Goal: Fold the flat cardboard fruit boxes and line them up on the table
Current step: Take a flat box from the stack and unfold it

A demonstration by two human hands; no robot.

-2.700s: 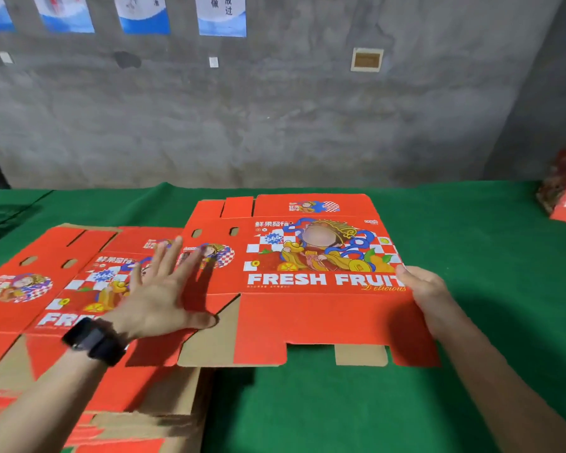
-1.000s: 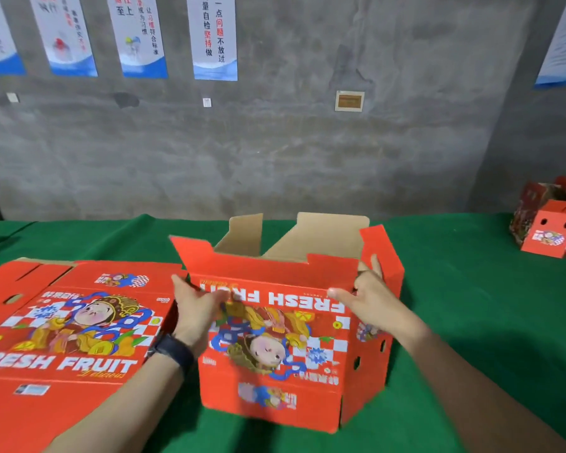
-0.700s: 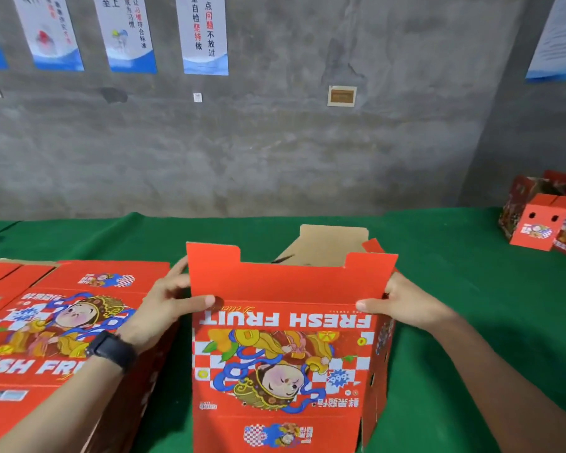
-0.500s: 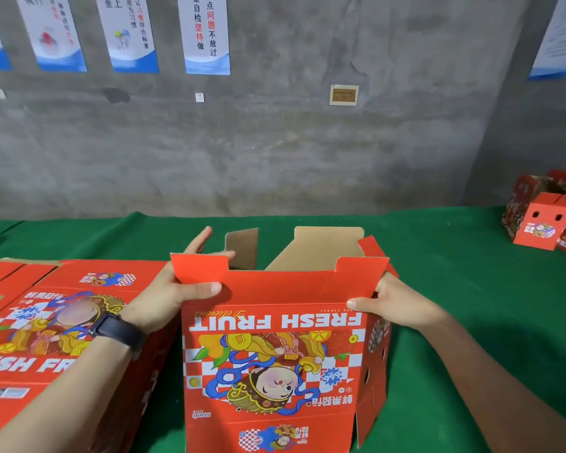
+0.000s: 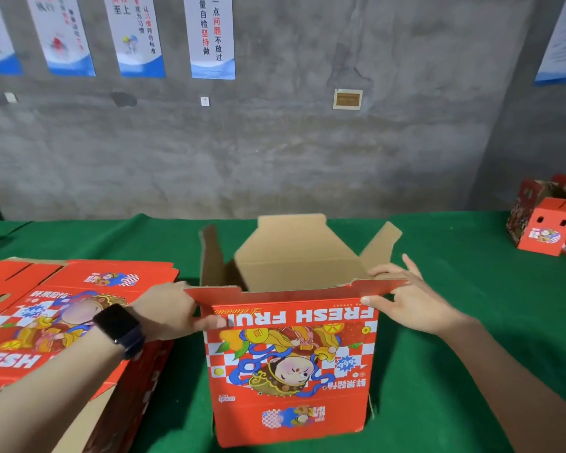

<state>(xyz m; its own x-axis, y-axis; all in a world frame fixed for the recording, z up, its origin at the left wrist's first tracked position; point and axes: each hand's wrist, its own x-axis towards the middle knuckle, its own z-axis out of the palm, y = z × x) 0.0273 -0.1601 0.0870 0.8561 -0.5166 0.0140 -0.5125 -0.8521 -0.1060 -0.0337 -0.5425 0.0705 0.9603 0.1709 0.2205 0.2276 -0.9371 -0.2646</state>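
Observation:
A red "FRESH FRUIT" cardboard box [image 5: 291,364] stands upside down and opened into a tube on the green table [image 5: 455,322], its brown flaps pointing up. My left hand [image 5: 174,313], with a black watch on the wrist, pinches the left end of the near red flap. My right hand [image 5: 409,302] holds the right end of that same flap, thumb on the outside and fingers spread over the edge. To the left lies a stack of flat red boxes [image 5: 56,322].
Folded red boxes [image 5: 549,223] stand at the far right of the table. A grey concrete wall with hanging posters [image 5: 211,37] rises right behind the table's far edge.
The flat box was lifted off the stack, opened and stood upside down. In the last half second the near flap has tipped down towards me, and the inside and far flaps show more.

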